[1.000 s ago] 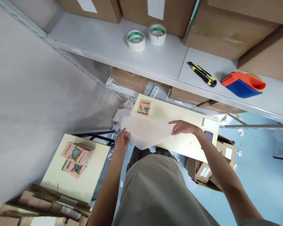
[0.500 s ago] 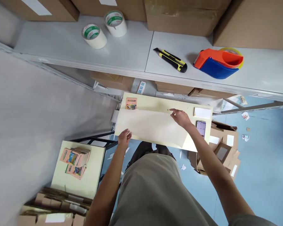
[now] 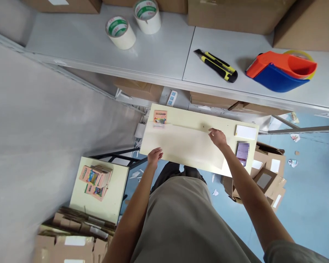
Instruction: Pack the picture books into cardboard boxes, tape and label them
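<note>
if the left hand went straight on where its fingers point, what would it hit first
Most likely the translucent sheet spread on the table, just ahead of the left hand; whether the two already touch is unclear.

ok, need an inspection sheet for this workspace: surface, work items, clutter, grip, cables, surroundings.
Surface: pale yellow table, partly covered.
Work items: thin whitish sheet laid across the table, overlapping the near edge of a printed booklet.
Clutter: phone and white box at the table's right end; paper scraps on the floor.
Grip: left hand at the sheet's near edge, right hand at its far edge; contact unclear.
Cables: nothing seen clearly.
Surroundings: shelf holding two tape rolls, a cutter and a tape dispenser; stacked booklets on a side table.
</note>
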The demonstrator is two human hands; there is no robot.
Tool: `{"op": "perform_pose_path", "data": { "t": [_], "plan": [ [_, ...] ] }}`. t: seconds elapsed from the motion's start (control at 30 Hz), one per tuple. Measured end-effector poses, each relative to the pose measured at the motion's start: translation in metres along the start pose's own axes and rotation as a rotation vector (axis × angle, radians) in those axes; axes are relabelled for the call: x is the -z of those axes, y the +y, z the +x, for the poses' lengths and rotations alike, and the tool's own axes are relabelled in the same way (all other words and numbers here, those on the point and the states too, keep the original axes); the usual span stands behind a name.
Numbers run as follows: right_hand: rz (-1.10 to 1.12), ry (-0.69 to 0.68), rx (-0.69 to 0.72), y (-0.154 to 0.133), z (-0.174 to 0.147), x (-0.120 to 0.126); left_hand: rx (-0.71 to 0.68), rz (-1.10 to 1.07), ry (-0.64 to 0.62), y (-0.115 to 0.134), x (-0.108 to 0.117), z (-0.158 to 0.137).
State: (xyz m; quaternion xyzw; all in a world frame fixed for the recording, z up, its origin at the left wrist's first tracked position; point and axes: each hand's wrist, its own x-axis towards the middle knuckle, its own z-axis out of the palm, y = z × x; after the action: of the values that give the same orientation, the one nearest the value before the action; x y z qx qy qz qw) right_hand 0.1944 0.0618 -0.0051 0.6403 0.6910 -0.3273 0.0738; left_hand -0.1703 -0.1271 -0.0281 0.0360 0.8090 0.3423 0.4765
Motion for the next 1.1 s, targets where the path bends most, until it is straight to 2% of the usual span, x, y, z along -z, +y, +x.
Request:
{"op": "perform_pose_path", "data": {
  "t": [0.17, 0.27, 0.33, 0.4, 0.5, 0.57, 0.7, 0.77, 0.83, 0.97, 1.1],
  "plan": [
    [-0.073, 0.139, -0.017, 0.0, 0.003, -0.025, -0.029, 0.245, -0.174, -0.005, 0.009, 0.005],
    [-0.074, 0.251, -0.048, -0.007, 0.0, -0.041, -0.118, 0.361, -0.19, 0.007, 0.023, 0.019],
    [-0.053, 0.35, -0.076, -0.015, -0.004, -0.05, -0.291, 0.5, -0.151, 0.019, 0.032, 0.035],
    [-0.015, 0.449, -0.096, -0.026, -0.008, -0.057, -0.527, 0.732, -0.118, 0.028, 0.04, 0.053],
    [0.113, 0.509, -0.069, -0.053, -0.01, -0.068, -0.787, 1.064, -0.162, 0.033, 0.046, 0.075],
    [0.271, 0.447, -0.024, -0.079, -0.009, -0.078, -0.866, 1.178, -0.228, 0.031, 0.048, 0.083],
    [0.678, 0.114, 0.028, -0.143, -0.001, -0.109, -0.902, 1.245, -0.257, 0.025, 0.048, 0.083],
    [0.815, -0.031, -0.017, -0.177, 0.006, -0.127, -0.887, 1.239, -0.249, 0.025, 0.046, 0.081],
    [0.913, -0.13, -0.119, -0.207, 0.013, -0.143, -0.868, 1.219, -0.245, 0.03, 0.045, 0.079],
    [1.031, -0.195, -0.316, -0.247, 0.031, -0.167, -0.856, 1.152, -0.256, 0.049, 0.044, 0.089],
    [1.04, -0.154, -0.423, -0.259, 0.044, -0.181, -0.846, 1.061, -0.335, 0.079, 0.044, 0.114]
  ]
}}
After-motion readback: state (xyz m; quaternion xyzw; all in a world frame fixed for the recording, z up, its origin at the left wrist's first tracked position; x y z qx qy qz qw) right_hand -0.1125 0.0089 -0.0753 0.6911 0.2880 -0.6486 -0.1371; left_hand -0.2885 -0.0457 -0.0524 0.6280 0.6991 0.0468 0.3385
